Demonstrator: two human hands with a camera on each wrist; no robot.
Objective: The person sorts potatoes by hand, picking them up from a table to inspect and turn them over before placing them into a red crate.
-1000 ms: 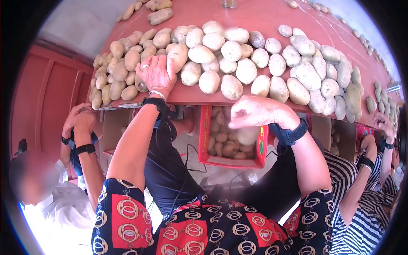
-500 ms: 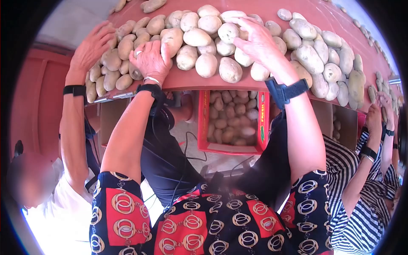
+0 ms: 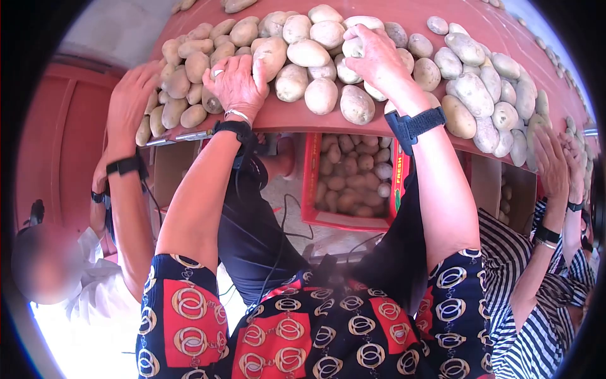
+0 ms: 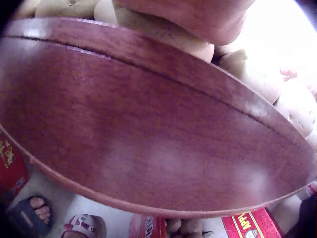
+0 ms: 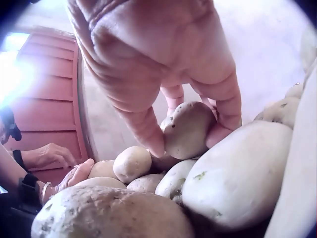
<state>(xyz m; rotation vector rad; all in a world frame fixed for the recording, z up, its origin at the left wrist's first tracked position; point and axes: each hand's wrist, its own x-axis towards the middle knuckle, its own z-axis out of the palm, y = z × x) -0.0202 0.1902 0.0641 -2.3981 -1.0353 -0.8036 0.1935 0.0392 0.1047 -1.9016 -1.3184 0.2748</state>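
One potato (image 5: 188, 131), amid others, is pinched by fingers of the right hand (image 3: 380, 63); those of the left hand (image 3: 236, 86) drape loosely over potatoes (image 3: 272, 54) near the front edge (image 3: 287, 129) of the worktop (image 3: 407, 12), bare beyond.

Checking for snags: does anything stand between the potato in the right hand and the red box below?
Yes. Between the potato in the right hand and the red box lie other potatoes, then the near edge of the table. The red box shows no lid.
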